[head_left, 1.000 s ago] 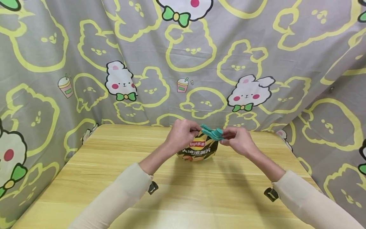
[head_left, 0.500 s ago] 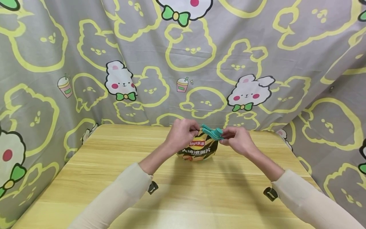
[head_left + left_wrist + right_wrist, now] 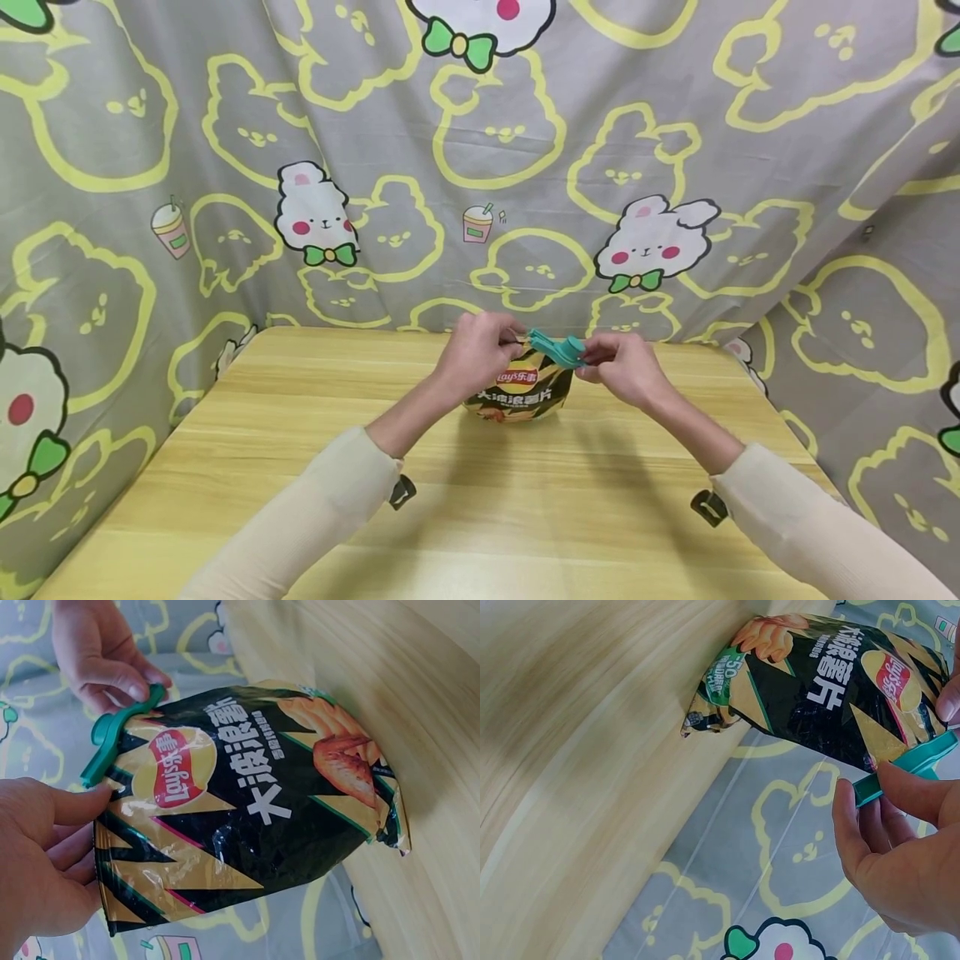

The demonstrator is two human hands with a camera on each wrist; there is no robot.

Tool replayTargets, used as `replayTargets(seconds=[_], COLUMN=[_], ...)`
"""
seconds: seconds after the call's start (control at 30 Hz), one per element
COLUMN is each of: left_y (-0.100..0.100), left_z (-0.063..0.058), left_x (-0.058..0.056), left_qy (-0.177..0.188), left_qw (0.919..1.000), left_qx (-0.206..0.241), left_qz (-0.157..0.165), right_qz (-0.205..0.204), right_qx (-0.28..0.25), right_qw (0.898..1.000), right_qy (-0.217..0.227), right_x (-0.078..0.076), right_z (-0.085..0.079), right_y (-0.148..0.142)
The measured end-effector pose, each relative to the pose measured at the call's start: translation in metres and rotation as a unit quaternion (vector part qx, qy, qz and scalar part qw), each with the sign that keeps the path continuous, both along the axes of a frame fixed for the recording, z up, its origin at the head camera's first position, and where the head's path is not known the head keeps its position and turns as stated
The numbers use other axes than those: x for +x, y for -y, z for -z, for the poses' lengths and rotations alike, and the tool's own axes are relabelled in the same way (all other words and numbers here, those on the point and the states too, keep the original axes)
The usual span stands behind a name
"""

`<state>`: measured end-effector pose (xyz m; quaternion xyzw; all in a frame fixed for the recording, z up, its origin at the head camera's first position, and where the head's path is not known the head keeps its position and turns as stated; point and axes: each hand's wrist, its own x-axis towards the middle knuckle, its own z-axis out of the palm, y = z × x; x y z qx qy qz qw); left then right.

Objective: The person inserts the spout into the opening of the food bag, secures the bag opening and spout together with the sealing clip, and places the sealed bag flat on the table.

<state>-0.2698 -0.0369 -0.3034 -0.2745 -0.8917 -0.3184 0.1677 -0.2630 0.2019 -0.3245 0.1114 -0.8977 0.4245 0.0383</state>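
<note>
A black and gold Lay's chip bag (image 3: 519, 393) stands upright on the table, its printed front toward me. Across the right part of its top edge lies a teal bag clip with a round spout cap (image 3: 559, 347). My left hand (image 3: 480, 357) pinches the bag's top edge at the left, thumb in front, close beside the clip's end. With thumb and fingers, my right hand (image 3: 628, 368) pinches the other end of the clip. In the left wrist view the clip (image 3: 109, 739) runs along the bag's top edge between both hands.
The light wooden table (image 3: 315, 500) reaches back to a grey curtain (image 3: 405, 150) with yellow bear outlines and white rabbits. More curtain hangs at both sides. Each wrist wears a dark strap buckle (image 3: 709, 508) at the sleeve cuff.
The clip's left end has dipped slightly, and the gap between its two arms looks narrower. Both hands and the bag stay almost in place.
</note>
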Motion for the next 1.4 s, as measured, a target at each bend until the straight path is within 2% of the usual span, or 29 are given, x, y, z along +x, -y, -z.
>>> replayTargets(seconds=[0.2, 0.57, 1.0, 1.4], left_y=[-0.007, -0.018, -0.017, -0.018], left_z=[0.001, 0.002, 0.005, 0.008], left_x=[0.001, -0.002, -0.003, -0.005], left_qy=[0.027, 0.031, 0.015, -0.004], left_qw=[0.9996, 0.9995, 0.9992, 0.9991], left_qx=[0.011, 0.001, 0.035, 0.042], left_qz=[0.005, -0.004, 0.008, 0.004], right_qz=[0.001, -0.001, -0.005, -0.004], right_qx=[-0.003, -0.004, 0.000, 0.005], right_qw=[1.000, 1.000, 1.000, 1.000], right_qy=[0.003, 0.000, -0.006, 0.013], right_x=[0.001, 0.000, 0.000, 0.000], right_z=[-0.001, 0.002, 0.001, -0.001], right_y=[0.001, 0.000, 0.000, 0.005])
